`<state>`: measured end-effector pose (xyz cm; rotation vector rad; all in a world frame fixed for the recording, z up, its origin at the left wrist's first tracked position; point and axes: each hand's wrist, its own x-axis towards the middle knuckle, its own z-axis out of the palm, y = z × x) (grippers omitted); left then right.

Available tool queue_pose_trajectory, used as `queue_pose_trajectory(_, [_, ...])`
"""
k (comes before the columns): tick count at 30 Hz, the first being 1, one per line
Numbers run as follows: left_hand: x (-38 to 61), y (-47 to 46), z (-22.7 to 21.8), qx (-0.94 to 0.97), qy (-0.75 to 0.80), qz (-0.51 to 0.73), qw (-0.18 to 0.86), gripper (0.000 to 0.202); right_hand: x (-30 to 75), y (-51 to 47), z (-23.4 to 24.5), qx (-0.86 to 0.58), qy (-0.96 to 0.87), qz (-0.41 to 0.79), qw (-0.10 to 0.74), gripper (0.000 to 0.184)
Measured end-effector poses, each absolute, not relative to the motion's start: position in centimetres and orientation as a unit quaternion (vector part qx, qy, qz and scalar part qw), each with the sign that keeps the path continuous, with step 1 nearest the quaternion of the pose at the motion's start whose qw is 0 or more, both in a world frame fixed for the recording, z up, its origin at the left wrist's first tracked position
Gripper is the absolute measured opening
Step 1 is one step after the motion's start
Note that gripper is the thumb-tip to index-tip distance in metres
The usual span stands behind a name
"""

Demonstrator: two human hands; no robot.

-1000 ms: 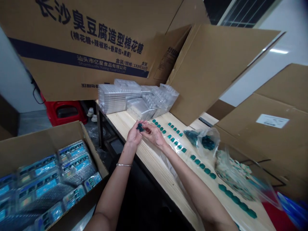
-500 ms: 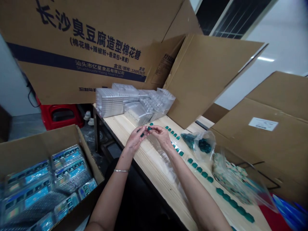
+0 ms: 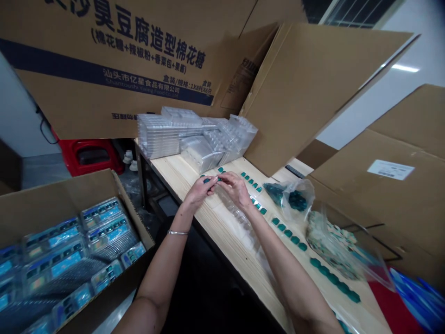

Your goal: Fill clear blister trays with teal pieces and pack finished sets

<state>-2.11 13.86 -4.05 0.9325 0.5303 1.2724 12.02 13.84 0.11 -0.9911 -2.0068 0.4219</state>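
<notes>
My left hand (image 3: 199,192) is closed over the wooden table (image 3: 225,246), pinching a small dark green piece (image 3: 207,180). Thumb and fingers of my right hand (image 3: 237,187) are pressed together right beside it, at what looks like another green piece (image 3: 219,177); fingers partly cover it. Beneath and behind my right wrist lies a row of clear plastic trays (image 3: 239,217). Several small green pieces (image 3: 289,233) run in a broken line along the table to the right of my right forearm.
Stacked clear plastic trays (image 3: 158,137) stand at the table's far end. On the right lie a bag of dark green pieces (image 3: 297,200) and a bag of pale pieces (image 3: 332,239). An open carton (image 3: 134,208) of blue packs is at left, with a red stool (image 3: 93,155) behind.
The view has shifted slightly, so the boxes and table sit higher. My hands stay close together, and the green piece between my fingertips is now more covered.
</notes>
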Motion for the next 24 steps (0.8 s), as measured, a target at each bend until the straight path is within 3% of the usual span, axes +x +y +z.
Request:
queue_pose_trajectory(4, [-3.3,14.4,-4.5,0.458,0.337,0.557,0.605,0.029,12.7,14.5,-0.4,-0.411,-0.810,0.119,0.401,0.015])
queue_pose_trajectory(8, [-4.9,15.3,-5.6,0.539,0.504,0.506,0.446,0.025,13.3,15.9,-1.8,-0.414,-0.850,0.089,0.313,0.010])
queue_pose_trajectory(11, [-5.3,15.7,-6.2,0.587,0.543,0.469,0.375,0.025,12.9,16.6,-2.6,-0.404,-0.871,0.079,0.266,0.012])
queue_pose_trajectory(24, [-5.3,15.2,-5.3,0.586,0.540,0.457,0.394,0.023,11.0,17.5,-4.1,-0.417,-0.890,0.021,0.183,0.019])
